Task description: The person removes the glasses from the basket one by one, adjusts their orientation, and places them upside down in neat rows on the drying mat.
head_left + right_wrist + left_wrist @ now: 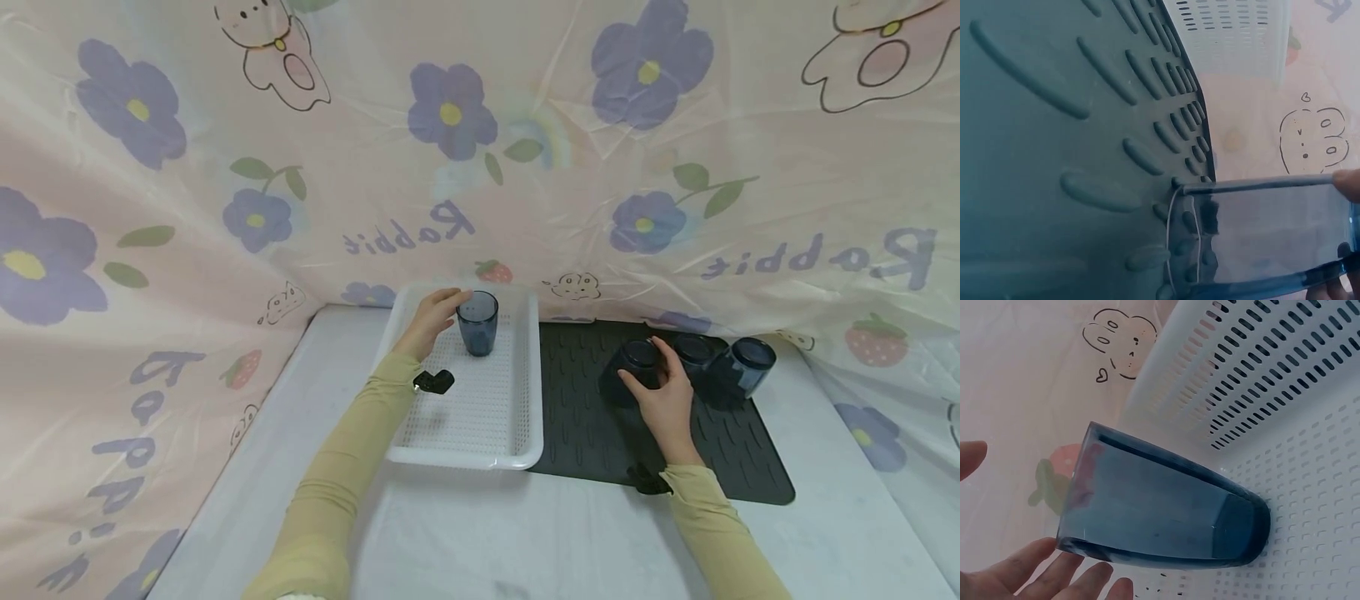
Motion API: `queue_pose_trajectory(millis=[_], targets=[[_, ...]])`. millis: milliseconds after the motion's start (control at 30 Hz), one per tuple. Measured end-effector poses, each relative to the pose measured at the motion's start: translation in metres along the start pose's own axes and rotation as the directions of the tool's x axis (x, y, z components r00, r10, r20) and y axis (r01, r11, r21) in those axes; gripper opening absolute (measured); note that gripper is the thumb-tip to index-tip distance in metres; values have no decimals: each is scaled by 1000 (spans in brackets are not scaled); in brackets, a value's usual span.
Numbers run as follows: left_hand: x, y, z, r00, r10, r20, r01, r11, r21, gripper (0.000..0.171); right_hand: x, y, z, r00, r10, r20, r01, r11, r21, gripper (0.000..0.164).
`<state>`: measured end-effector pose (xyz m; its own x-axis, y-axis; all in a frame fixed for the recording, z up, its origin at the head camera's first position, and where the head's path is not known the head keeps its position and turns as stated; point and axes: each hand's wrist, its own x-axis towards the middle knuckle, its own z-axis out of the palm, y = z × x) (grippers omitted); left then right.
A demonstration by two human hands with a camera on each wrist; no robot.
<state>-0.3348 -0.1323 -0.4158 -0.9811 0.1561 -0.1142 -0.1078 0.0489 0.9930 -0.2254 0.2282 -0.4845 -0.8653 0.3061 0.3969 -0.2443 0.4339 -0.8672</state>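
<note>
In the white basket (517, 458) a blue glass tumbler (478, 327) stands upright. My left hand (433, 321) is beside its rim. In the left wrist view the fingers (1054, 575) lie along one side at the rim, while the thumb (969, 457) is apart from the glass. On the dark mat (577, 417), my right hand (667, 400) grips an upside-down blue glass (633, 362) near its base. The right wrist view shows its rim end down at the ridged mat, thumb (1347, 182) and fingers on opposite sides of this glass (1266, 237).
To the right of my right hand, more upside-down glasses (752, 354) stand close together at the mat's back right. The basket's right wall borders the mat's left edge. A printed curtain (525, 192) hangs behind the white table (480, 533).
</note>
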Motion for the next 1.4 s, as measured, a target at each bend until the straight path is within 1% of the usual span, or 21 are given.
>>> queue_pose_trajectory(millis=[200,367,600,967,1200,1300,1400], targets=[[2,-1,2,1000,12,17,-13,1000,25,72,1,2,-3,998,11,58,-10,1000,-14,79],[2,-1,5,999,26,33,-28,998,63,71,0,3,-5,996,14,88,-11,999,-32,81],[9,-6,6,999,25,33,-29,992,127,80,0,3,-6,995,8,97,-4,999,-40,81],[8,-14,7,997,60,43,-67,978,196,87,-1,6,-5,996,17,92,-13,999,-47,81],[10,-17,8,993,107,48,-115,958,263,86,-1,5,-4,996,5,84,-2,999,-35,81],[10,-18,8,993,111,49,-121,949,291,86,-1,5,-4,997,-2,77,4,1000,-30,81],[7,-16,7,992,113,51,-123,934,335,86,-1,5,-4,998,-7,68,9,999,-31,82]])
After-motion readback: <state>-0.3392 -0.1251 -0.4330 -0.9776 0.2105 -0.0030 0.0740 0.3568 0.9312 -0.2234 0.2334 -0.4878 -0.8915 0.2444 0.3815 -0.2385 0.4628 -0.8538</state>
